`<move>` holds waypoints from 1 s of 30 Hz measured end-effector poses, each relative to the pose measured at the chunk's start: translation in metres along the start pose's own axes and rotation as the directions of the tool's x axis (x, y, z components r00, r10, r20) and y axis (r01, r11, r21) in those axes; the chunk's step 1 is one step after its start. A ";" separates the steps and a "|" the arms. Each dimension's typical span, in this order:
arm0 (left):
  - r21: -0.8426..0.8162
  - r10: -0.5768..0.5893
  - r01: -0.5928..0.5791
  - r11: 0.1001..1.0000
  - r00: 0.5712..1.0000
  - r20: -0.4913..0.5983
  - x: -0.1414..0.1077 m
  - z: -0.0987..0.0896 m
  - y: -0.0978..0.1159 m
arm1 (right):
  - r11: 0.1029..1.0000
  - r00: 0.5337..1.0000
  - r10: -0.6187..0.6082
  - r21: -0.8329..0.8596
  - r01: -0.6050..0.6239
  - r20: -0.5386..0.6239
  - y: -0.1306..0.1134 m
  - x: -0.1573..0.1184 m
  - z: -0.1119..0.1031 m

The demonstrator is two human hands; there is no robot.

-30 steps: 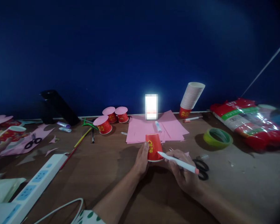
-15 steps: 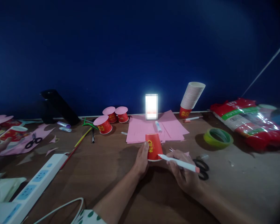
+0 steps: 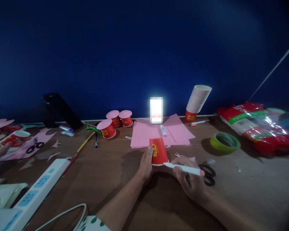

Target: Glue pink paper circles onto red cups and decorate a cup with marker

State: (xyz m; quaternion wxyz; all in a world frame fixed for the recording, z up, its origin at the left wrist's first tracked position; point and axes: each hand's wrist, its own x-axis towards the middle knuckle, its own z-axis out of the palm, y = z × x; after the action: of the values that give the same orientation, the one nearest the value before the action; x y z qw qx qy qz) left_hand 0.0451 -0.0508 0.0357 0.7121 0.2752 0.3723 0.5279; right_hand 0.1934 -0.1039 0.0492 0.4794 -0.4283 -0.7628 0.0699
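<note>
A red paper cup (image 3: 160, 150) with yellow characters is upside down in my left hand (image 3: 146, 163), thumb along its left side and the white rim at the bottom. My right hand (image 3: 190, 179) grips a white marker pen (image 3: 189, 170) with an orange end. The pen's tip meets or nearly meets the cup's rim at the lower right. Beside and partly behind my right hand lie black-handled scissors (image 3: 208, 175). Beyond the cup are sheets of pink paper (image 3: 139, 136) with a glue stick (image 3: 163, 130) on top.
Three red cups with pink paper discs (image 3: 108, 128) stand left of the paper. A leaning cup stack (image 3: 198, 101), a tape roll (image 3: 225, 142) and a plastic-wrapped pack (image 3: 250, 123) are on the right. A power strip (image 3: 42, 181) and another person's hand (image 3: 1, 152) are on the left.
The pen tip has shifted slightly down, from the cup's lower side to the rim. The cup has tilted a little in my left hand.
</note>
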 end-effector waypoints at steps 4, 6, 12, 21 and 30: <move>0.011 0.015 -0.015 1.000 1.000 -0.018 0.001 -0.001 0.000 | 1.000 1.000 -0.008 0.005 0.008 0.008 -0.002 0.001 0.000; 0.019 -0.001 0.002 1.000 1.000 -0.024 0.001 -0.001 0.000 | 1.000 1.000 -0.010 -0.010 0.011 0.006 -0.002 0.001 0.000; 0.066 0.043 -0.042 0.997 0.999 -0.020 -0.001 0.001 0.001 | 0.997 0.998 -0.063 -0.038 0.063 -0.008 0.001 0.000 0.003; 0.182 0.070 -0.066 0.981 0.997 -0.013 -0.005 0.003 0.011 | 0.997 0.996 -0.067 -0.034 0.065 -0.063 0.001 0.002 0.003; 0.212 0.100 -0.101 0.972 0.995 0.014 -0.008 0.005 0.012 | 0.996 0.996 -0.058 -0.070 0.054 -0.065 0.005 0.001 0.003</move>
State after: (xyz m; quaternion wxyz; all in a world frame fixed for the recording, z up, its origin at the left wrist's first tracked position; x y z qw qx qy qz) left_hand 0.0411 -0.0550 0.0496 0.6516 0.3691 0.4111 0.5199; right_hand 0.1935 -0.0996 0.0456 0.4915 -0.4248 -0.7601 0.0161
